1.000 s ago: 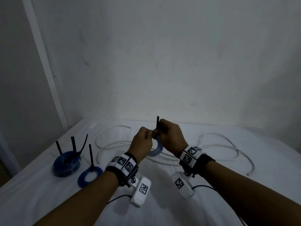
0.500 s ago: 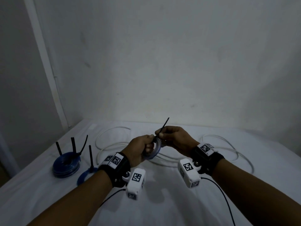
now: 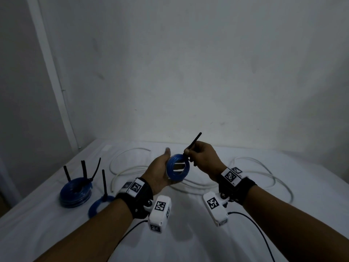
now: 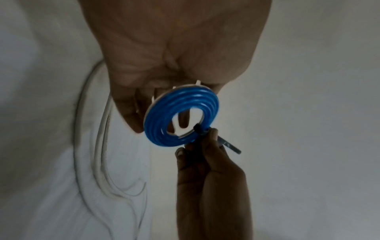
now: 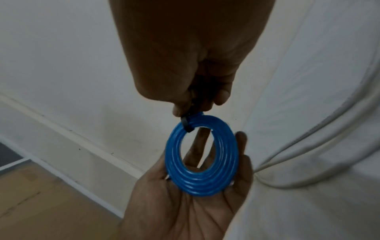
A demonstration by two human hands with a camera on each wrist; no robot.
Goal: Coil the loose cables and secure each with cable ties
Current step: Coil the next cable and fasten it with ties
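Note:
A small blue cable coil (image 3: 177, 169) hangs upright in the air between my hands, with a black cable tie (image 3: 194, 141) looped round its top. My right hand (image 3: 201, 157) pinches the tie just above the coil, and the tail points up and to the right. My left hand (image 3: 160, 170) is flat with straight fingers, and its palm lies against the coil's left side. In the left wrist view the coil (image 4: 180, 116) sits at my fingertips. The right wrist view shows the tie (image 5: 186, 124) wrapped over the coil (image 5: 202, 156), with the left hand (image 5: 185, 203) flat behind it.
Two tied blue coils lie at the left of the white-covered table (image 3: 188, 233): a thick one (image 3: 75, 191) with several tie tails standing up, and a thin one (image 3: 98, 206). A loose white cable (image 3: 264, 173) sprawls across the back. The wall is close behind.
My left hand has let go of the coil and flattened against it. The coil has turned to face me. My right hand keeps pinching the tie, whose tail now tilts right.

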